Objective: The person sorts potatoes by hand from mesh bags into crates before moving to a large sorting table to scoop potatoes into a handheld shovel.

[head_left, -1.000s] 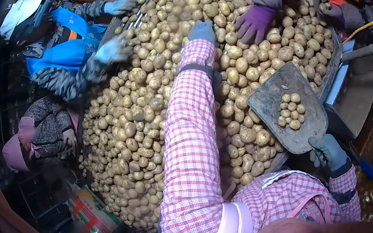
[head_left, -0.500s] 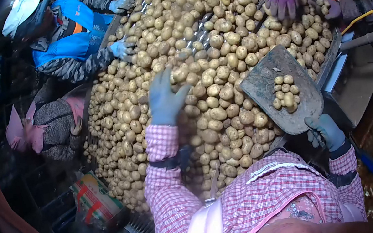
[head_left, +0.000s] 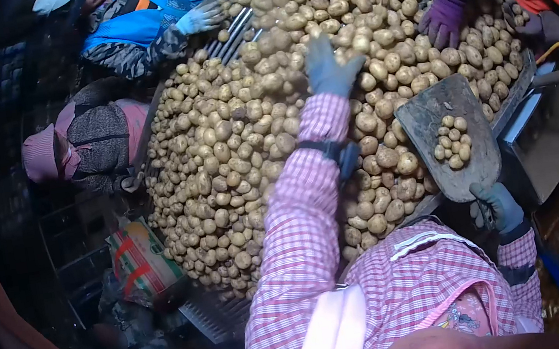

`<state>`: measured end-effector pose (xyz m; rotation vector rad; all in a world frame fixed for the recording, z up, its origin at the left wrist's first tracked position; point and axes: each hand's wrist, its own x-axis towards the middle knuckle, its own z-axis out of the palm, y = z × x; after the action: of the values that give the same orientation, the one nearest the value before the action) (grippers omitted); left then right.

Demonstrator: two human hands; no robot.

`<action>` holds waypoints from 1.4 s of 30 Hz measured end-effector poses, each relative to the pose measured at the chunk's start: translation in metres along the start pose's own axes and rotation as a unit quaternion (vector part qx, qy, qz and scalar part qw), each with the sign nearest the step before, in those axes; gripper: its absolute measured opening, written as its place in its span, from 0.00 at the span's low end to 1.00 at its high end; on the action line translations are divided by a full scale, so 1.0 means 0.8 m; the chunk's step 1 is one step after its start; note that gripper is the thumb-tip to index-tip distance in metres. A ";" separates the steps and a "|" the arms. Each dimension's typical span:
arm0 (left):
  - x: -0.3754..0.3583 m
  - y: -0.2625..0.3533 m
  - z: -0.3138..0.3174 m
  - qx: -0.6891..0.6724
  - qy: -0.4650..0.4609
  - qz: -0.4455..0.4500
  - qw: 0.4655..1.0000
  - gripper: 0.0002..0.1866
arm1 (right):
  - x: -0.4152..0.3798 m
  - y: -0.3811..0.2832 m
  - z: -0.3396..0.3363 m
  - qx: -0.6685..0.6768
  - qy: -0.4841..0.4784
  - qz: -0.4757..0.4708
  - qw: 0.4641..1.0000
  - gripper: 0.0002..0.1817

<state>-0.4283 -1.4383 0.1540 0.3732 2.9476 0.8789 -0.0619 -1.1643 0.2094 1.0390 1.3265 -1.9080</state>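
Observation:
My left hand [head_left: 333,71], in a grey-blue glove, reaches over the middle of a large heap of potatoes [head_left: 239,144]. Its thumb stands apart from the fingers, and I see nothing held in it. On the right, my gloved right hand [head_left: 497,207] grips the near edge of a worn grey scoop [head_left: 441,118]. Several small potatoes [head_left: 453,143] lie together on the scoop's blade. The scoop rests over the right side of the heap.
Co-workers surround the heap: one in a blue apron [head_left: 152,20], one in a pink hat [head_left: 44,153], another with a purple glove [head_left: 444,20]. Metal rollers [head_left: 234,37] show through. A cardboard box [head_left: 549,141] stands right; a printed bag [head_left: 144,260] lies left.
My left hand has moved up and right across the potatoes. The view has shifted, and more rollers show near the blue-aproned co-worker. My right hand still holds the scoop.

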 end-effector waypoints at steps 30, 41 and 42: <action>-0.158 0.051 0.057 -0.129 -0.089 0.029 0.987 0.32 | -0.042 -0.021 0.053 -0.048 0.067 -0.130 0.988 0.18; -0.086 -0.129 -0.041 0.012 -0.008 0.029 0.999 0.17 | -0.035 -0.020 0.044 -0.055 0.050 -0.099 0.992 0.17; -0.080 -0.122 -0.031 0.043 -0.034 0.031 0.998 0.19 | -0.034 -0.022 0.043 -0.061 0.047 -0.089 0.993 0.17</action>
<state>-0.3905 -1.5460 0.1200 0.4917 2.9312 0.7326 -0.0712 -1.1897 0.2477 0.9875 1.6166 -1.8972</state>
